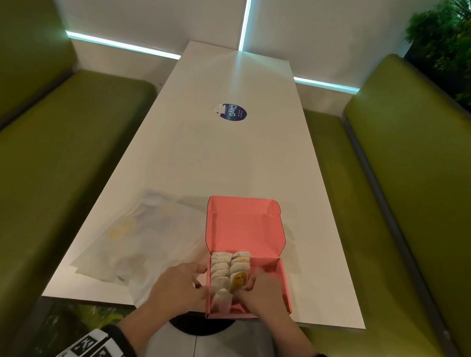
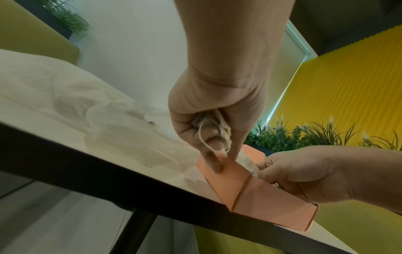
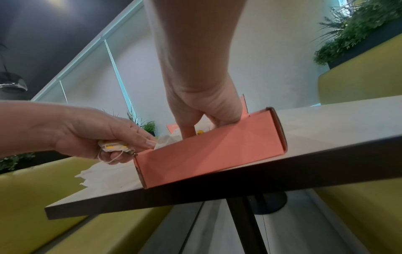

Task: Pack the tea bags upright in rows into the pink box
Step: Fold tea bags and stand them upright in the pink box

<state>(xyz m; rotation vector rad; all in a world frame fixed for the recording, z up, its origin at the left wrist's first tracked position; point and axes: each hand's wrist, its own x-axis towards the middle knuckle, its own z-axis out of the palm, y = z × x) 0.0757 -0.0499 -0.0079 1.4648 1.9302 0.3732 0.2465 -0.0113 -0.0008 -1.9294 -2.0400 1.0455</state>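
The left hand (image 1: 177,286) clutches spare tea bags (image 3: 113,147) in curled fingers; the right hand (image 1: 262,293) pinches a tea bag (image 1: 222,300) upright inside the pink box (image 1: 283,290) between both hands.

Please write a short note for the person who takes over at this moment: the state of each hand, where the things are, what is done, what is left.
Left hand: grip curled round a bunch of spare tea bags, fingertips on the box's left wall.
Right hand: fingers inside the pink box, against the right row; whether they hold a bag is hidden.
Done: two upright rows along the box's left side.
In progress: one bag at the near end of the rows.
Left: the bags in the left hand; the box's right part has room.
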